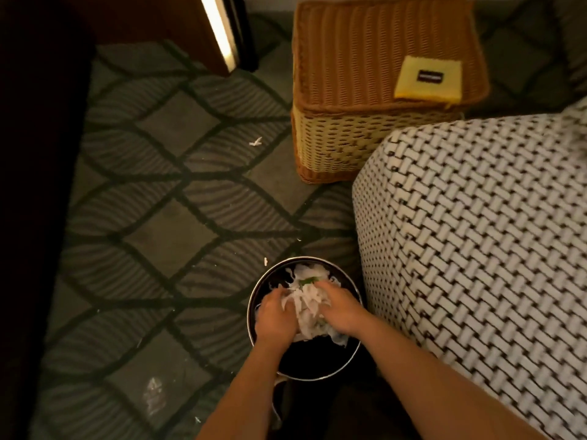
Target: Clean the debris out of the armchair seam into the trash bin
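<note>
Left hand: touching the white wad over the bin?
Touching. The head view shows the left hand gripping the white wad at its side, over the trash bin.

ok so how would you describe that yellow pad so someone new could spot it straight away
Find the wicker basket on the patterned carpet, beyond the black-and-white woven armchair. On its brown lid, near the right-hand front corner, lies a flat square yellow pad. It is the only thing on the lid, with a small black label at its middle.
</note>
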`<state>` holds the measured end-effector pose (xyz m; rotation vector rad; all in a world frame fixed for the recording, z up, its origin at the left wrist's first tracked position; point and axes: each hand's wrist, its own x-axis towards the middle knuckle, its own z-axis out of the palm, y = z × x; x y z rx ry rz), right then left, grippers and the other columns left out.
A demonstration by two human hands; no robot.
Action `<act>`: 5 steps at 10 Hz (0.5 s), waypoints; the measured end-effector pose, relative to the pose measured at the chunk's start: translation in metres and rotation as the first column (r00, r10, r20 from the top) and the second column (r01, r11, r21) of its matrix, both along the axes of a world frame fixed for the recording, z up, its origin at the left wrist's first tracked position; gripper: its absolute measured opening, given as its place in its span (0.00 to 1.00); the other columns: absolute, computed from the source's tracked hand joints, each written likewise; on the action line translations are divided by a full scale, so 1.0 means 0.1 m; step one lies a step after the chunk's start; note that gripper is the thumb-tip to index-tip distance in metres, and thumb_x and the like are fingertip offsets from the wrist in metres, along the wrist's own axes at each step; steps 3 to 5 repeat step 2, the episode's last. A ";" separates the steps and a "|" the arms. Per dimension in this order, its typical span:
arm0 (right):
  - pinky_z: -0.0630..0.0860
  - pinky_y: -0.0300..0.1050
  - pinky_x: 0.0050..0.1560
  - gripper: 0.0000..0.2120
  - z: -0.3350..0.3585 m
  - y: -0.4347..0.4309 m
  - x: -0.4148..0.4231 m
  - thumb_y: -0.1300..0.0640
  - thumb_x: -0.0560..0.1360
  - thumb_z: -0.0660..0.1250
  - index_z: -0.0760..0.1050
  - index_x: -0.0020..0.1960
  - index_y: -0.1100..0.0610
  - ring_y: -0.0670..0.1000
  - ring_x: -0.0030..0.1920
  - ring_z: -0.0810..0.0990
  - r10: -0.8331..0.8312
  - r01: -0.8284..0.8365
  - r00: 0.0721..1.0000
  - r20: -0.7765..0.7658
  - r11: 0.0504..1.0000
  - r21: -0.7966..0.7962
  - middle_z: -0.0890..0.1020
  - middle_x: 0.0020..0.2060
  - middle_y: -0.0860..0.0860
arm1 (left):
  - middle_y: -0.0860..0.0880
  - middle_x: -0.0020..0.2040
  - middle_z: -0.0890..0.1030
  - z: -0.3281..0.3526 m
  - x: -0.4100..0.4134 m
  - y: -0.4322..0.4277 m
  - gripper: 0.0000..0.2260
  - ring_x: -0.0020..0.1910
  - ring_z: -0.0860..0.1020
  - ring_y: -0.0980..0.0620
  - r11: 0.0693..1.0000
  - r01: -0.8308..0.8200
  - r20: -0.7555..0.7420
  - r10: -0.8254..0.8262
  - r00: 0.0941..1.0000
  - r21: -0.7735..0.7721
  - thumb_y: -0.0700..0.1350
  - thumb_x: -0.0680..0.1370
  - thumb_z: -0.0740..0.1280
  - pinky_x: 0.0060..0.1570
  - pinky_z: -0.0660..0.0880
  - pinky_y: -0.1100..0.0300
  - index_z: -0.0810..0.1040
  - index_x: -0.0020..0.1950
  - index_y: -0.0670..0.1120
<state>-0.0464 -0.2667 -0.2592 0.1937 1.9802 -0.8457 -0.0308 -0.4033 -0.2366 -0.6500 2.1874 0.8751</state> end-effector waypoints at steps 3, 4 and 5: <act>0.69 0.37 0.41 0.12 1.13 0.36 0.03 0.57 0.79 0.55 0.75 0.57 0.53 0.53 0.53 0.77 -0.188 0.188 0.982 -0.010 0.982 0.022 0.78 0.53 0.53 | 0.43 0.50 0.78 1.34 -0.30 0.25 0.11 0.49 0.76 0.46 0.967 0.230 0.112 -0.242 0.964 0.110 0.44 0.81 0.53 0.47 0.69 0.58 0.74 0.53 0.44; 0.69 0.37 0.41 0.12 1.13 0.36 0.03 0.57 0.79 0.55 0.75 0.57 0.53 0.53 0.53 0.77 -0.188 0.188 0.982 -0.010 0.982 0.022 0.78 0.53 0.53 | 0.43 0.50 0.78 1.34 -0.30 0.25 0.11 0.49 0.76 0.46 0.967 0.230 0.112 -0.242 0.964 0.110 0.44 0.81 0.53 0.47 0.69 0.58 0.74 0.53 0.44; 0.69 0.37 0.41 0.12 1.13 0.36 0.03 0.57 0.79 0.55 0.75 0.57 0.53 0.53 0.53 0.77 -0.188 0.188 0.982 -0.010 0.982 0.022 0.78 0.53 0.53 | 0.43 0.50 0.78 1.34 -0.30 0.25 0.11 0.49 0.76 0.46 0.967 0.230 0.112 -0.242 0.964 0.110 0.44 0.81 0.53 0.47 0.69 0.58 0.74 0.53 0.44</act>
